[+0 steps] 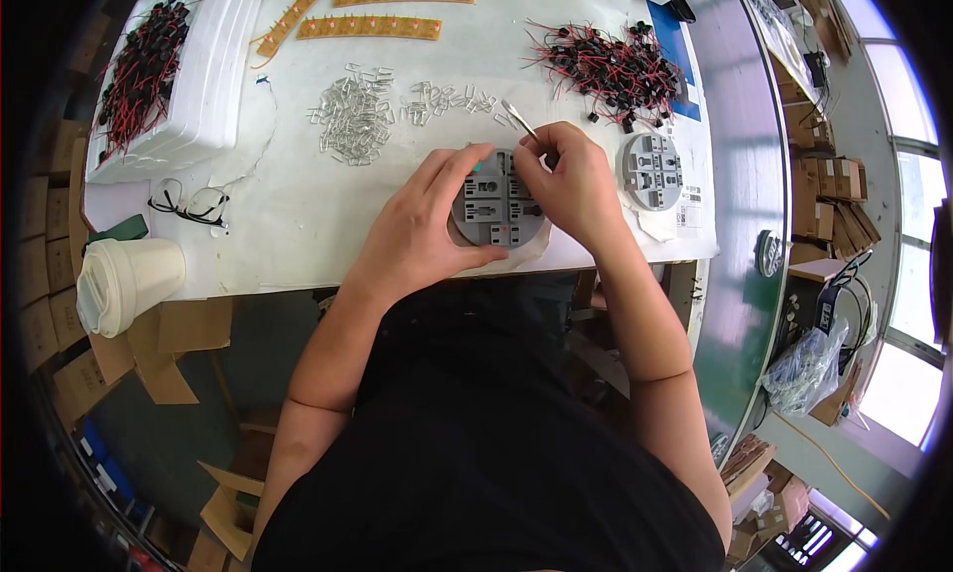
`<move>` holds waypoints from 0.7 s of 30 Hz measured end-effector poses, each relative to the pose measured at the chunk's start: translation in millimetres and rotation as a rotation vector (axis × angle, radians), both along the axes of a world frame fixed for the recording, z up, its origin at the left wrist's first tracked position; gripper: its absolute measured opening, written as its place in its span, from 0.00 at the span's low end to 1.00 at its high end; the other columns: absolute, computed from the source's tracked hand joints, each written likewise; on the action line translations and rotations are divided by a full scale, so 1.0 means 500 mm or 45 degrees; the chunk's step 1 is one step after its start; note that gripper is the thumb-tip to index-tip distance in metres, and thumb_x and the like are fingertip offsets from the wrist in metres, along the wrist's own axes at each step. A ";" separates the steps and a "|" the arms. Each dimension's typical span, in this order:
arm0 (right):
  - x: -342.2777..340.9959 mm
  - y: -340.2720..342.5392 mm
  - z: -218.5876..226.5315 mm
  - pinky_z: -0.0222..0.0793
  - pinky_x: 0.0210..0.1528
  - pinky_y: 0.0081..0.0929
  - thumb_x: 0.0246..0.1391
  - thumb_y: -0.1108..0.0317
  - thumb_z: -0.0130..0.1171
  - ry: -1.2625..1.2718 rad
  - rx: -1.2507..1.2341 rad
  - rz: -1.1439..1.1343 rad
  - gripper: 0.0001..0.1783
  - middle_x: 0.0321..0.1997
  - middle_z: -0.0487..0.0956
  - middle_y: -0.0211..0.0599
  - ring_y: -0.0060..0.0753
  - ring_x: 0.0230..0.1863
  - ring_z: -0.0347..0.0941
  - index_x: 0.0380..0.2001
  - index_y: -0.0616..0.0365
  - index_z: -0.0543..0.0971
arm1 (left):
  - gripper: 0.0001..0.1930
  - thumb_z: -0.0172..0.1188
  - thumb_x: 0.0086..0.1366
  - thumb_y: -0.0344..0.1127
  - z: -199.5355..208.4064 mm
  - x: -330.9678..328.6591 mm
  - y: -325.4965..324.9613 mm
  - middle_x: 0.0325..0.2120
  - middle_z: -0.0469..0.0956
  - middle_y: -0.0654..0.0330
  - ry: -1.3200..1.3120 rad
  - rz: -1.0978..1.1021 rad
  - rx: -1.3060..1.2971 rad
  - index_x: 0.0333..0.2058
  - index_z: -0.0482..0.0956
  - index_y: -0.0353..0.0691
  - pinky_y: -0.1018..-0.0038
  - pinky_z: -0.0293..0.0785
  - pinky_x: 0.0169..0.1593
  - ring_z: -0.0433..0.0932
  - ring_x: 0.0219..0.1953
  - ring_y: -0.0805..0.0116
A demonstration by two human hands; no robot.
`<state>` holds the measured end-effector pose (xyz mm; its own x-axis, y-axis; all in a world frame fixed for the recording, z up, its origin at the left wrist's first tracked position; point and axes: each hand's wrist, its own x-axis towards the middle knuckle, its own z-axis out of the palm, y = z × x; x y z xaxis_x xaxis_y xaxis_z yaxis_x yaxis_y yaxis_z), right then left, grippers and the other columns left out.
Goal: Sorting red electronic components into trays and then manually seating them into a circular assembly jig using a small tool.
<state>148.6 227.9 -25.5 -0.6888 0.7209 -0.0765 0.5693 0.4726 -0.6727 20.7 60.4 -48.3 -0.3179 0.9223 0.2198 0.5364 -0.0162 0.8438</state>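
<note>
My left hand [422, 214] grips a round grey plastic housing [486, 211] near the table's front edge. Its fingers lie over the upper left rim and its thumb presses the lower rim. A small green bit [477, 166] shows by those fingertips. My right hand [571, 180] is closed around a slim metal tool [519, 118], whose pale end points up and left. The right fingertips rest over the housing's upper right side and hide part of it. A second round grey housing [653, 171] lies to the right, apart from both hands.
Beyond my hands lie clear small parts [354, 120], yellow-brown strips [369, 27] and black parts with red wires [611, 68]. A white foam box [204, 85] holds more wired parts. Glasses [189, 206] and a pale lidded cup [129, 284] are at left.
</note>
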 end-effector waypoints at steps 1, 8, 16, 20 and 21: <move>0.002 -0.004 -0.001 0.73 0.35 0.30 0.57 0.65 0.66 0.033 0.017 0.016 0.11 0.31 0.82 0.39 0.30 0.30 0.76 0.32 0.65 0.82 | 0.50 0.83 0.44 0.37 0.000 0.000 0.000 0.56 0.74 0.55 -0.001 0.004 0.003 0.66 0.67 0.43 0.60 0.78 0.56 0.77 0.56 0.50; 0.014 -0.004 -0.003 0.75 0.39 0.39 0.54 0.61 0.69 0.021 -0.033 0.021 0.13 0.38 0.82 0.42 0.44 0.34 0.79 0.32 0.62 0.83 | 0.49 0.82 0.45 0.36 0.005 0.002 -0.002 0.56 0.74 0.54 0.002 -0.008 -0.016 0.66 0.67 0.43 0.60 0.78 0.55 0.78 0.54 0.49; 0.066 0.002 0.000 0.74 0.34 0.27 0.55 0.70 0.72 0.246 0.033 0.262 0.15 0.51 0.82 0.40 0.29 0.30 0.77 0.46 0.60 0.86 | 0.51 0.83 0.44 0.37 0.003 0.001 -0.003 0.57 0.74 0.54 -0.004 -0.018 -0.040 0.68 0.66 0.45 0.60 0.79 0.54 0.78 0.54 0.50; 0.085 -0.006 -0.033 0.76 0.34 0.29 0.55 0.74 0.69 0.252 0.348 0.479 0.24 0.55 0.81 0.37 0.32 0.31 0.80 0.57 0.50 0.85 | 0.52 0.83 0.44 0.36 0.007 -0.008 0.007 0.57 0.74 0.55 -0.038 -0.047 -0.060 0.68 0.66 0.45 0.61 0.79 0.55 0.79 0.56 0.52; 0.089 -0.006 -0.029 0.77 0.33 0.32 0.55 0.72 0.69 0.221 0.364 0.499 0.25 0.56 0.80 0.34 0.35 0.31 0.81 0.58 0.47 0.84 | 0.52 0.83 0.44 0.36 0.007 -0.008 0.006 0.57 0.74 0.55 -0.032 -0.054 -0.067 0.68 0.66 0.45 0.61 0.79 0.55 0.79 0.56 0.52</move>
<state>193.2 225.0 -40.1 -0.8967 0.3813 0.2250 0.2041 0.8070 -0.5542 16.7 63.3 -44.6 -0.2834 0.9451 0.1627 0.5146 0.0067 0.8574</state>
